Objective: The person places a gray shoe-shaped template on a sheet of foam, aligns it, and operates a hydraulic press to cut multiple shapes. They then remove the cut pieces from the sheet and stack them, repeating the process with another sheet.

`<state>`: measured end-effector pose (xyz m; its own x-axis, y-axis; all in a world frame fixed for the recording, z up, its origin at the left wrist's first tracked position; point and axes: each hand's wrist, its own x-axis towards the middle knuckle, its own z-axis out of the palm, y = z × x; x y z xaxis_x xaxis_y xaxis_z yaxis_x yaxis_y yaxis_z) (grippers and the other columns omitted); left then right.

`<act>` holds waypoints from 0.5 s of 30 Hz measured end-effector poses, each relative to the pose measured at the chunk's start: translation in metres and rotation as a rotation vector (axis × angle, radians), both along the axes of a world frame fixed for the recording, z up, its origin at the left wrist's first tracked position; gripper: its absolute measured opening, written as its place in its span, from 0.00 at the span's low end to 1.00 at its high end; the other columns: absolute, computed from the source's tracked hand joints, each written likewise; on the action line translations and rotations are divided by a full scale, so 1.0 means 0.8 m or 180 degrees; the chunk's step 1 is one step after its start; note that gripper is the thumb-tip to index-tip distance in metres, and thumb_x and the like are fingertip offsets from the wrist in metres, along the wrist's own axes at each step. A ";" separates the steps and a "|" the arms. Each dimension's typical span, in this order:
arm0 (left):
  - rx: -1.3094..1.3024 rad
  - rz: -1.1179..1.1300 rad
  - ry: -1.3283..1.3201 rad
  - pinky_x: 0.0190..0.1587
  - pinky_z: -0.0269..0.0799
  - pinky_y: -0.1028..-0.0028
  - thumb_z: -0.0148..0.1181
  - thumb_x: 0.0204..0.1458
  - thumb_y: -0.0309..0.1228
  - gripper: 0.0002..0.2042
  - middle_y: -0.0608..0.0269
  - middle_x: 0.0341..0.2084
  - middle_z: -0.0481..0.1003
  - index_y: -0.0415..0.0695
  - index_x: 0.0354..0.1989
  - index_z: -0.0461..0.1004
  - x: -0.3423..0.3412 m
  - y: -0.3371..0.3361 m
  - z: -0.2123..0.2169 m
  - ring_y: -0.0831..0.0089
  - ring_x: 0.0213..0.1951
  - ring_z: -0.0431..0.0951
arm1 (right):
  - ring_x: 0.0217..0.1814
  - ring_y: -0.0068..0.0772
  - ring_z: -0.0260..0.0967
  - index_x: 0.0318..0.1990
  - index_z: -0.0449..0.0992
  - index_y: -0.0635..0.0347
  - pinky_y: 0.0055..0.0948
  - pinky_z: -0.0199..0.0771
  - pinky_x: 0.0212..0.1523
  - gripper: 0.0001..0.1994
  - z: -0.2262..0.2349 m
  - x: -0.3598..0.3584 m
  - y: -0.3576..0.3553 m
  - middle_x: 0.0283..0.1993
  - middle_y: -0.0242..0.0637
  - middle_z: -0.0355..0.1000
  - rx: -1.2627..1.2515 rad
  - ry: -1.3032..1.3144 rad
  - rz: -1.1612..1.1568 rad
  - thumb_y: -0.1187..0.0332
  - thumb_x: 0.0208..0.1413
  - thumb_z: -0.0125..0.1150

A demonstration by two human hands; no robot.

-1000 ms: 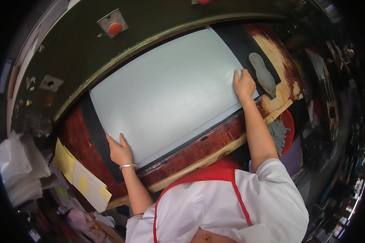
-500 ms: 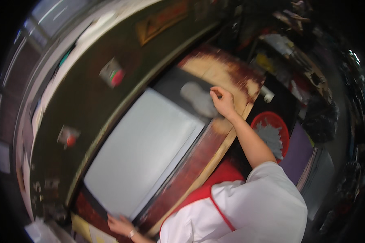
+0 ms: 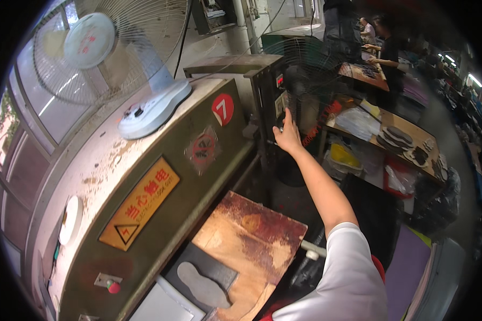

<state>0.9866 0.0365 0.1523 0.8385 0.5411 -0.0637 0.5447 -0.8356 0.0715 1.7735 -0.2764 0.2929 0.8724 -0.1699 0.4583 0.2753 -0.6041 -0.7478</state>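
Note:
My right hand (image 3: 289,135) is raised to a dark control box (image 3: 268,96) at the end of a green press (image 3: 193,208). Its index finger points up at the box's panel (image 3: 280,104), and the thumb is spread away. Nothing shows in this hand; whether the fingertip touches the panel, I cannot tell. Below, a grey sole-shaped piece (image 3: 203,283) lies on a dark sheet (image 3: 225,267) over a worn wooden board (image 3: 251,230). Beside it is the corner of a light grey slab (image 3: 166,302). My left hand is out of view.
A blue fan (image 3: 155,109) stands on the press top. The press front carries a yellow warning sign (image 3: 139,203) and a red button (image 3: 113,287). To the right is a side table (image 3: 423,125) with stacked sole shapes and plastic bags. People work at a far table (image 3: 369,77).
The view has swung up toward the far end of the press. My right hand has gone from beside the sole-shaped piece to the control box. My left hand has left the view.

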 end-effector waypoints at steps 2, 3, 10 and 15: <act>0.0050 0.0266 0.0347 0.46 0.64 0.52 0.60 0.47 0.41 0.25 0.44 0.39 0.68 0.45 0.53 0.67 0.038 -0.015 0.026 0.44 0.44 0.66 | 0.66 0.63 0.49 0.70 0.31 0.53 0.47 0.49 0.66 0.45 0.014 0.049 -0.007 0.66 0.62 0.48 -0.0190 0.0244 -0.0018 0.63 0.52 0.57; 0.0166 0.0356 0.0529 0.46 0.64 0.51 0.61 0.46 0.42 0.25 0.44 0.39 0.67 0.44 0.52 0.67 0.058 -0.021 0.037 0.44 0.43 0.66 | 0.67 0.63 0.47 0.70 0.30 0.52 0.48 0.48 0.66 0.45 0.021 0.073 -0.008 0.67 0.60 0.46 -0.0183 0.0570 -0.0045 0.63 0.52 0.56; 0.0504 0.0631 0.0586 0.43 0.66 0.49 0.62 0.45 0.51 0.28 0.41 0.37 0.68 0.40 0.45 0.67 0.108 -0.025 0.054 0.41 0.40 0.68 | 0.71 0.59 0.38 0.71 0.34 0.50 0.46 0.37 0.69 0.43 0.050 0.201 -0.024 0.70 0.55 0.40 -0.0057 0.0976 -0.0178 0.68 0.50 0.52; 0.0497 0.0837 0.0759 0.46 0.66 0.49 0.62 0.45 0.53 0.30 0.38 0.39 0.69 0.39 0.45 0.67 0.090 0.007 0.025 0.39 0.42 0.68 | 0.71 0.61 0.36 0.69 0.50 0.46 0.44 0.40 0.69 0.38 0.036 0.236 -0.024 0.71 0.50 0.41 0.0139 0.0602 -0.0369 0.72 0.45 0.50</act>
